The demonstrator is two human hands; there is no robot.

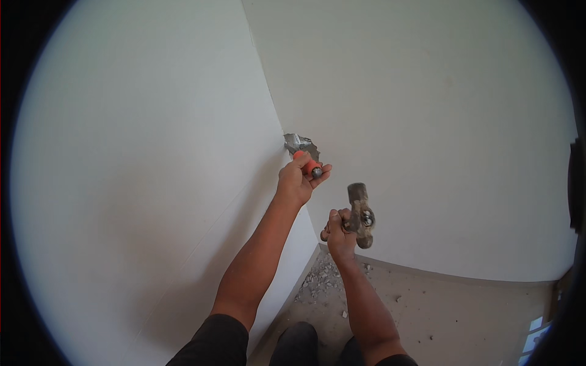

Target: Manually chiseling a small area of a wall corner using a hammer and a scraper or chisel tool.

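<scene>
Near the corner of two pale walls, my left hand (295, 180) holds a chisel (313, 167) by its orange grip, with the round metal striking end towards me. Its far end points into a rough broken hole (302, 142) in the right wall (412, 137), where grey material shows; the tip itself cannot be made out. Lower and to the right, my right hand (341, 233) grips a ball-peen hammer (358, 206) by the handle, close to its worn metal head. The hammer is apart from the chisel.
Broken rubble (322, 279) lies on the floor (407, 325) at the foot of the corner, with scattered bits farther right. The left wall (137, 137) runs close beside my left arm. My knees show at the bottom, and a dark object (574, 185) stands at the right rim.
</scene>
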